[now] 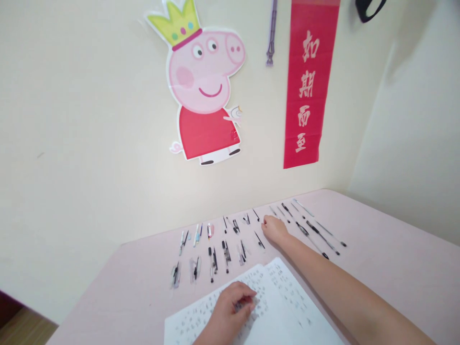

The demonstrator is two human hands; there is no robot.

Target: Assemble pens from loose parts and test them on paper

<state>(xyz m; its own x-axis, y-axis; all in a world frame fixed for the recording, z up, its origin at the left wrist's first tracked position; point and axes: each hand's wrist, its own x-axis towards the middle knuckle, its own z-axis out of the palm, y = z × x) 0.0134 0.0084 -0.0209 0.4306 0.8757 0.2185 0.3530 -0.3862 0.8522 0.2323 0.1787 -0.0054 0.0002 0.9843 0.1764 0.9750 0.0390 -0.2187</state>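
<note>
My left hand (233, 306) rests on white paper sheets (212, 311) covered with handwriting. Its fingers are loosely curled, a small gap parts thumb and forefinger, and nothing shows between them. Stretched far across the table, my right hand (274, 230) is closed at the rows of pens, its fingertips partly hidden. Whatever it may hold cannot be made out. Just left of it lie a thin black pen piece (256, 214) and another dark piece (259, 239). To its right lie a black-gripped pen (302, 229) and a thin clear refill (330, 234).
Several pens and pen parts lie in rows on the pink table (391, 258), among them a blue-and-white pen (196, 235). Behind the table stands a wall with a pig cutout (208, 129) and a red banner (311, 86).
</note>
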